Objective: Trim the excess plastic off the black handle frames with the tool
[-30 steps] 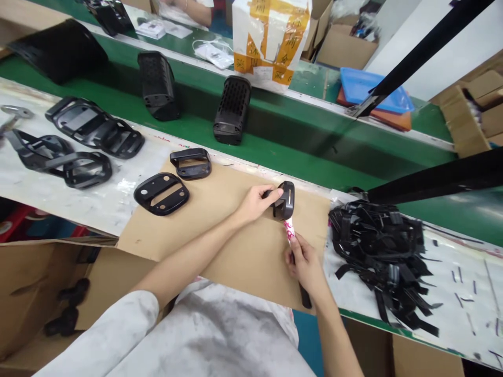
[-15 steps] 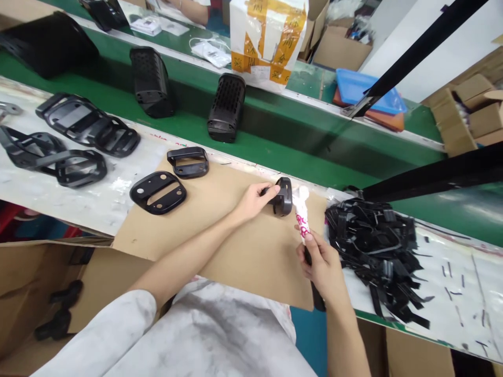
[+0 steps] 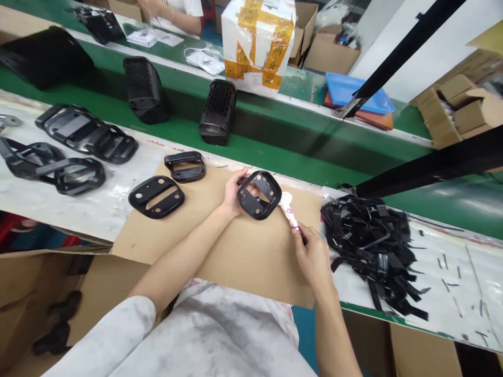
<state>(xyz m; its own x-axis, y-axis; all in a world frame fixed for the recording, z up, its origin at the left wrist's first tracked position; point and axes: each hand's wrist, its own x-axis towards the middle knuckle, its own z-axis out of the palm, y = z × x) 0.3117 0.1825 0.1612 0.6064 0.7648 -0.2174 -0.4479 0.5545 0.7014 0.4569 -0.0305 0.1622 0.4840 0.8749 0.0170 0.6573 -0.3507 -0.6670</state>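
Note:
My left hand (image 3: 232, 195) is closed on a black oval frame (image 3: 242, 201), tilted so that its flat face with round holes shows. A tool with a white, pink-marked wrapping (image 3: 290, 213) is gripped in my right hand (image 3: 312, 252); its white head is beside the frame's right edge, and I cannot tell whether they touch. Two similar black frames, one flat (image 3: 173, 206) and one with its handle up (image 3: 189, 174), rest at the left on the brown cardboard sheet (image 3: 236, 256).
More black frames (image 3: 78, 128) lie at the left. A heap of black strips (image 3: 369, 235) is at the right. Black perforated housings (image 3: 218, 112) stand on the green belt (image 3: 267, 157). Beyond are a taped white box (image 3: 257, 47), a blue tray (image 3: 357, 91) and another person's arm.
My left hand has moved left and turned the frame from edge-on to face-on. The tool in my right hand has shifted left with it. The whole view has shifted slightly.

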